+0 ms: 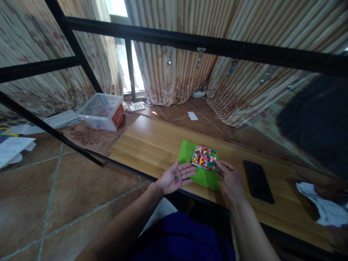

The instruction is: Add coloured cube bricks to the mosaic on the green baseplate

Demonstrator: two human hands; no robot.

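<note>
A green studded baseplate (206, 178) lies on the wooden board, and on it sits a low block of many small multicoloured toy bricks (203, 156). My left hand (178, 177) is palm up with its fingers stretched out, just in front of the block's left side. Tiny green and pink bricks (176, 179) rest loose on that palm. My right hand (228, 177) is at the block's right edge, thumb and fingertips drawn together in a pinch. Whatever is between those fingertips is too small to make out.
A black phone (259, 181) lies right of the baseplate on the wooden board (146, 139), with crumpled white paper (323, 204) farther right. A clear plastic bin (102, 110) stands beyond the board's left end. Black metal bars (174, 38) cross above; curtains hang behind.
</note>
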